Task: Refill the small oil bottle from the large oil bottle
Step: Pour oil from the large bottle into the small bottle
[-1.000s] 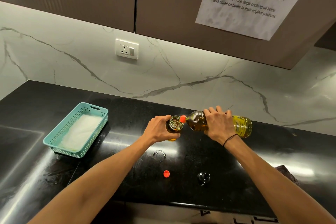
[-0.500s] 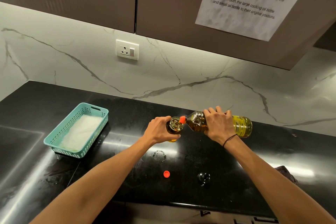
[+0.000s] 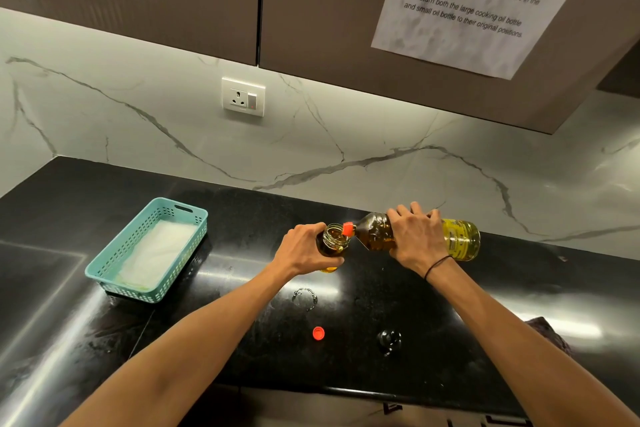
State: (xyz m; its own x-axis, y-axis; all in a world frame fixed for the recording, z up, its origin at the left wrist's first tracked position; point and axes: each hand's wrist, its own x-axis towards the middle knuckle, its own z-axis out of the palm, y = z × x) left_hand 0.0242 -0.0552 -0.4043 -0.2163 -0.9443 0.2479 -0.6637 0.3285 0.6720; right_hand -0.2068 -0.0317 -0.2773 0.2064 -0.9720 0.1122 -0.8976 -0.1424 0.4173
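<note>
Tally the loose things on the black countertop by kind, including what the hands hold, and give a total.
Oil bottles: 2 (large oil bottle, small oil bottle)
Loose caps: 2 (red cap, black cap)
Baskets: 1 (teal basket)
Total: 5

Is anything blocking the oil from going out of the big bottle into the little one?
Nothing visible does. The large oil bottle lies tilted in the right hand, its orange spout right at the open mouth of the small oil bottle, which the left hand holds. The red cap lies off on the counter.
</note>
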